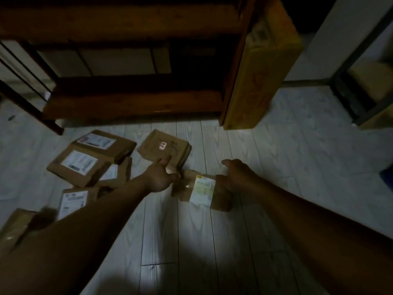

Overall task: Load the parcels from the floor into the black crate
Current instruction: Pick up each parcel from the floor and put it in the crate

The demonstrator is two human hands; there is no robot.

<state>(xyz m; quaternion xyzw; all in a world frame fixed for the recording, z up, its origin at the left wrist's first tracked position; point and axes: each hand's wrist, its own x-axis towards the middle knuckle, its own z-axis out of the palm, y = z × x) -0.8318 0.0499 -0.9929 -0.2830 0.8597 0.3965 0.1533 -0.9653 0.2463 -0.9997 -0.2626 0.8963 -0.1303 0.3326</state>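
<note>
A small brown parcel (202, 189) with a white and yellow label lies on the pale plank floor (191, 241) in the middle of the head view. My right hand (235, 175) grips its right end, fingers curled over the edge. My left hand (159, 176) holds its left end, and the thumb points up over a flat brown parcel (164, 146) just behind. Several more labelled brown parcels (81, 163) lie overlapping to the left, partly hidden by my left forearm. No black crate is in view.
A dark wooden shelf unit (136, 103) stands at the back. A long yellow box (261, 67) leans against its right post. A black metal frame (350, 96) with a box is at the far right. A blue object (387, 177) shows at the right edge.
</note>
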